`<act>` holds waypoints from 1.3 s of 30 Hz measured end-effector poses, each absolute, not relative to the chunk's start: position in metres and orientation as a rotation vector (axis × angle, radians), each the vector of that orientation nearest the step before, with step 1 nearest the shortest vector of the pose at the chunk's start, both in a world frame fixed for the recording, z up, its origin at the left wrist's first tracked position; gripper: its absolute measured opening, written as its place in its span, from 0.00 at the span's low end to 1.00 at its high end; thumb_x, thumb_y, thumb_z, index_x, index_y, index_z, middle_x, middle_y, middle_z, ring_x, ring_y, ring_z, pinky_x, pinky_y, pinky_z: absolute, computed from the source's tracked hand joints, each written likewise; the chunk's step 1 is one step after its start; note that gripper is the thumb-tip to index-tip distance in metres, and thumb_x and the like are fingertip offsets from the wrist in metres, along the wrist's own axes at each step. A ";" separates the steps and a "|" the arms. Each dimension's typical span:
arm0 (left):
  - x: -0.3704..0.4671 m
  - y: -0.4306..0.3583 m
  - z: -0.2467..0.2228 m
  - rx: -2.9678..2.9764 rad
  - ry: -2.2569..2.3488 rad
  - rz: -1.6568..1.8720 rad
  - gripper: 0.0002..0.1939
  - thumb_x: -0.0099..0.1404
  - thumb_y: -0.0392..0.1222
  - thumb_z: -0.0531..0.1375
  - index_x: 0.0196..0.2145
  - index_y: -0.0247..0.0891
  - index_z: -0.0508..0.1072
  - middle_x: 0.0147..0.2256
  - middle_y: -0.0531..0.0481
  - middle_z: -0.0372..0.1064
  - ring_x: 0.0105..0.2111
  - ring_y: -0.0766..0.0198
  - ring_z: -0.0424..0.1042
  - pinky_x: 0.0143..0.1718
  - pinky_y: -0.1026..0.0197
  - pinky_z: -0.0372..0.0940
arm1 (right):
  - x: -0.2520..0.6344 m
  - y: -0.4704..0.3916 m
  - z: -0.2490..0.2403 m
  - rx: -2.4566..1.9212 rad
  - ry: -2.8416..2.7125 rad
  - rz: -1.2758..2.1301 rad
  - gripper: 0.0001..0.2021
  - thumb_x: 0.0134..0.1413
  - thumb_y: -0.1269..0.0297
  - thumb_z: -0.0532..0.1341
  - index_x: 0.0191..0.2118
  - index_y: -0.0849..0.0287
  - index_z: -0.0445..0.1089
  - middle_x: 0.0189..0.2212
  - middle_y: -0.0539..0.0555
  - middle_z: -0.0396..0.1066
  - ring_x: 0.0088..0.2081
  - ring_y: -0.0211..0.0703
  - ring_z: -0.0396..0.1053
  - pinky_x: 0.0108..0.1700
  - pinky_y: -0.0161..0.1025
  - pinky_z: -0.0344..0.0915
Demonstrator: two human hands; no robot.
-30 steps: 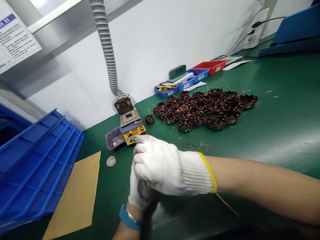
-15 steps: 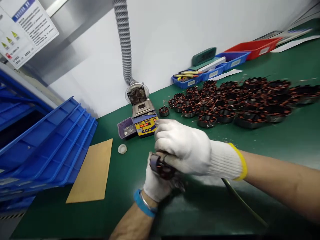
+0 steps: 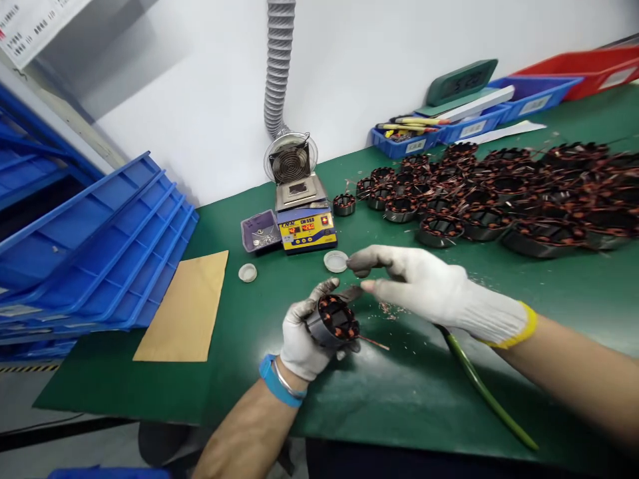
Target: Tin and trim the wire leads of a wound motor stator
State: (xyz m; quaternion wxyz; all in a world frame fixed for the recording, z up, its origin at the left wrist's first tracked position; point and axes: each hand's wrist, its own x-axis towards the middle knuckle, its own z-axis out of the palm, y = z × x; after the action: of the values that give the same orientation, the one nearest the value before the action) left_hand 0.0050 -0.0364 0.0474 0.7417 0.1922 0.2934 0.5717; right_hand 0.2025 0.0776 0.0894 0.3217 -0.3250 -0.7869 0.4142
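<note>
Head camera looks down on the green mat, and the left hand, gloved, grips a wound stator low in the middle, fingers wrapped round its metal rim. Its round axis tilts up toward one o'clock, the copper-coiled face showing. A thin wire lead sticks out toward four o'clock. The right hand hovers just beside it at two o'clock, thumb and forefinger narrowed as if pinching; whether anything sits between them, I cannot tell. A green cable runs under that wrist toward five o'clock. At twelve o'clock stands the yellow solder pot; at two o'clock, a heap of stators, blurred and cut off at the right edge.
</note>
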 end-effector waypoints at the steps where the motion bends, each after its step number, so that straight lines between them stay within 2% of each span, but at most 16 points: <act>1: 0.005 -0.037 0.048 0.423 0.642 1.236 0.41 0.55 0.56 0.64 0.64 0.36 0.75 0.60 0.29 0.77 0.20 0.58 0.76 0.13 0.64 0.56 | 0.204 0.076 0.086 -0.862 -2.135 1.079 0.22 0.57 0.58 0.67 0.57 0.54 0.79 0.51 0.59 0.82 0.51 0.59 0.81 0.53 0.53 0.79; 4: 0.005 -0.038 0.051 0.408 0.649 1.209 0.48 0.51 0.54 0.62 0.69 0.33 0.70 0.59 0.28 0.77 0.22 0.56 0.75 0.15 0.62 0.58 | 0.205 0.068 0.082 -0.763 -2.378 0.892 0.25 0.57 0.58 0.67 0.60 0.49 0.79 0.64 0.59 0.75 0.62 0.63 0.75 0.60 0.57 0.76; 7: 0.005 -0.037 0.053 0.361 0.661 1.230 0.49 0.50 0.52 0.60 0.70 0.33 0.69 0.56 0.31 0.79 0.25 0.54 0.75 0.20 0.59 0.63 | 0.201 0.060 0.079 -0.516 -2.447 0.752 0.20 0.66 0.55 0.63 0.58 0.53 0.80 0.63 0.62 0.75 0.67 0.62 0.70 0.65 0.59 0.70; 10: 0.002 -0.037 0.053 0.338 0.662 1.192 0.50 0.51 0.51 0.59 0.70 0.30 0.68 0.49 0.33 0.82 0.25 0.52 0.75 0.20 0.58 0.63 | 0.197 0.057 0.073 -0.364 -2.440 0.870 0.16 0.71 0.56 0.58 0.48 0.58 0.81 0.57 0.64 0.78 0.61 0.57 0.73 0.64 0.56 0.70; 13: -0.003 -0.037 0.051 0.357 0.638 1.081 0.51 0.51 0.50 0.58 0.72 0.29 0.65 0.48 0.31 0.83 0.22 0.53 0.74 0.20 0.57 0.63 | 0.197 0.059 0.070 -0.470 -2.262 1.251 0.18 0.71 0.50 0.58 0.36 0.59 0.76 0.52 0.63 0.80 0.52 0.54 0.78 0.53 0.49 0.75; 15: -0.004 -0.037 0.050 0.362 0.600 1.012 0.53 0.50 0.49 0.59 0.73 0.28 0.64 0.54 0.27 0.81 0.21 0.55 0.75 0.22 0.56 0.66 | 0.200 0.064 0.071 -0.648 -1.960 1.418 0.21 0.68 0.44 0.60 0.38 0.58 0.75 0.52 0.62 0.80 0.50 0.53 0.79 0.51 0.47 0.76; 17: -0.004 -0.037 0.049 0.349 0.566 0.982 0.53 0.48 0.48 0.60 0.72 0.28 0.65 0.58 0.24 0.78 0.21 0.56 0.75 0.23 0.56 0.66 | 0.206 0.071 0.072 -0.726 -1.756 1.419 0.21 0.64 0.41 0.63 0.39 0.57 0.77 0.53 0.61 0.80 0.53 0.55 0.78 0.54 0.48 0.75; 19: -0.002 -0.037 0.048 0.350 0.537 0.985 0.52 0.49 0.49 0.60 0.72 0.28 0.66 0.58 0.23 0.78 0.20 0.57 0.74 0.20 0.57 0.65 | 0.211 0.077 0.071 -0.654 -1.852 1.347 0.17 0.60 0.46 0.68 0.40 0.56 0.78 0.54 0.61 0.80 0.58 0.57 0.77 0.59 0.49 0.73; 22: 0.000 -0.036 0.046 0.391 0.500 0.993 0.52 0.52 0.53 0.59 0.73 0.32 0.65 0.56 0.25 0.80 0.15 0.56 0.73 0.11 0.59 0.58 | 0.215 0.080 0.067 -0.445 -2.163 1.155 0.13 0.57 0.56 0.71 0.46 0.54 0.82 0.53 0.59 0.80 0.59 0.57 0.75 0.61 0.51 0.72; 24: 0.001 -0.036 0.046 0.408 0.496 1.003 0.50 0.53 0.55 0.58 0.72 0.32 0.66 0.53 0.26 0.81 0.14 0.55 0.72 0.08 0.60 0.54 | 0.212 0.078 0.063 -0.313 -2.215 1.040 0.11 0.61 0.59 0.69 0.48 0.54 0.82 0.49 0.59 0.81 0.55 0.53 0.77 0.58 0.49 0.73; 26: 0.001 -0.035 0.044 0.414 0.505 1.005 0.49 0.54 0.55 0.58 0.71 0.33 0.67 0.52 0.27 0.82 0.13 0.55 0.71 0.07 0.60 0.53 | 0.207 0.073 0.060 -0.226 -2.154 0.991 0.07 0.66 0.61 0.66 0.43 0.55 0.82 0.43 0.58 0.81 0.50 0.50 0.78 0.56 0.47 0.74; 29: -0.001 -0.036 0.042 0.417 0.518 0.972 0.49 0.54 0.56 0.59 0.71 0.34 0.68 0.55 0.26 0.80 0.14 0.57 0.71 0.08 0.60 0.55 | 0.200 0.064 0.060 -0.276 -2.060 1.014 0.08 0.67 0.62 0.64 0.37 0.55 0.80 0.39 0.56 0.81 0.47 0.49 0.79 0.54 0.45 0.74; 32: -0.003 -0.037 0.039 0.392 0.533 0.903 0.50 0.51 0.53 0.59 0.71 0.31 0.68 0.56 0.25 0.79 0.17 0.55 0.74 0.12 0.59 0.59 | 0.197 0.058 0.068 -0.481 -2.060 1.100 0.09 0.64 0.59 0.65 0.34 0.56 0.79 0.36 0.56 0.81 0.45 0.51 0.80 0.49 0.44 0.76; 36: -0.003 -0.038 0.039 0.360 0.569 0.909 0.49 0.49 0.51 0.59 0.67 0.26 0.70 0.52 0.26 0.81 0.19 0.53 0.74 0.19 0.56 0.63 | 0.194 0.049 0.088 -0.812 -2.132 1.135 0.11 0.59 0.54 0.65 0.32 0.55 0.78 0.34 0.56 0.81 0.35 0.51 0.78 0.39 0.43 0.74; 39: -0.002 -0.039 0.041 0.403 0.649 1.009 0.48 0.49 0.50 0.60 0.67 0.26 0.71 0.53 0.29 0.81 0.28 0.50 0.79 0.30 0.53 0.69 | 0.194 0.044 0.098 -1.011 -2.141 1.195 0.16 0.60 0.49 0.64 0.31 0.56 0.78 0.27 0.55 0.78 0.27 0.47 0.73 0.29 0.41 0.69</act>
State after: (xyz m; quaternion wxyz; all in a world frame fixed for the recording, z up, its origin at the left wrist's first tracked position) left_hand -0.0021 -0.0387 0.0410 0.8064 0.1883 0.3034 0.4713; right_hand 0.1936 0.0437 0.0984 0.2424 -0.3700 -0.7831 0.4371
